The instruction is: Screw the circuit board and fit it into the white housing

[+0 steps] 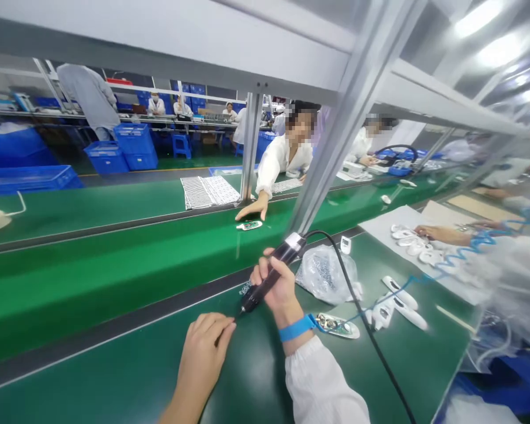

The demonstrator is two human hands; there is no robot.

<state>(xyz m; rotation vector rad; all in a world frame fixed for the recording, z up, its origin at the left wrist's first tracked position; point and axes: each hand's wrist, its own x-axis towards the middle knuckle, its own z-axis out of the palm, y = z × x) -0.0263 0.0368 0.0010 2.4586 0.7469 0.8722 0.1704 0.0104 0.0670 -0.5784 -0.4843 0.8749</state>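
My right hand (277, 282), with a blue strap round the wrist, is wrapped round a black electric screwdriver (271, 272). Its tip slants down to the left and meets the fingertips of my left hand (206, 341). Those left fingers are pinched together at the bit; whatever lies between them is too small to make out. Right of my wrist, a white casing with a circuit board inside (338, 325) lies on the green bench (256, 377). Behind the screwdriver rests a clear plastic bag of small screws (327, 274), with a few loose screws (246, 288) left of the tool.
A green conveyor belt (115, 271) runs beyond the bench, carrying another white casing (249, 225) under a co-worker's hand (255, 207). White casing parts (400, 303) lie at the right. A metal post (331, 147), a black cable (357, 300) and a blue coiled cord (463, 253) cross the area.
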